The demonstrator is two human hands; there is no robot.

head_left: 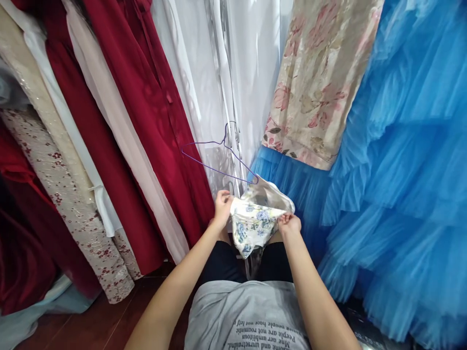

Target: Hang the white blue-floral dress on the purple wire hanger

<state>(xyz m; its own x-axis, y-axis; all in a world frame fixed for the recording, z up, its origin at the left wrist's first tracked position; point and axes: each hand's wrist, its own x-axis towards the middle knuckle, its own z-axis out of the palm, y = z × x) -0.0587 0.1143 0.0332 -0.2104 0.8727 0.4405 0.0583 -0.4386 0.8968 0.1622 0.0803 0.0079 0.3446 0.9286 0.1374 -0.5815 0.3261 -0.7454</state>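
Hands: we grip the floral garment (255,221) with both, one at each side of its upper edge.
Left: our left hand (222,206) is curled shut on the garment's left edge, the cloth pinched between fingers and thumb.
Right: our right hand (290,224) pinches the right edge, knuckles turned up.
Garment: white cloth with blue flowers, bunched between the hands just above our lap and black shorts (222,265); its lower end hangs down between our legs.
Wire: a thin purple hanger (219,154) has one shoulder tucked into the garment's open top, while the rest juts up and to the left. We cannot tell whether its hook rests on anything.
Left side: dark red dresses (146,121) hang beside a pale sequinned dress with small red flowers (73,204).
Behind: sheer white dresses (219,58) hang straight down past the hanger.
Right side: a blue tulle dress (401,184) in ruffled tiers, with a beige rose-print dress (321,82) hanging over its upper left part.
Below: dark wooden floor (102,321) and our grey printed T-shirt (248,316).
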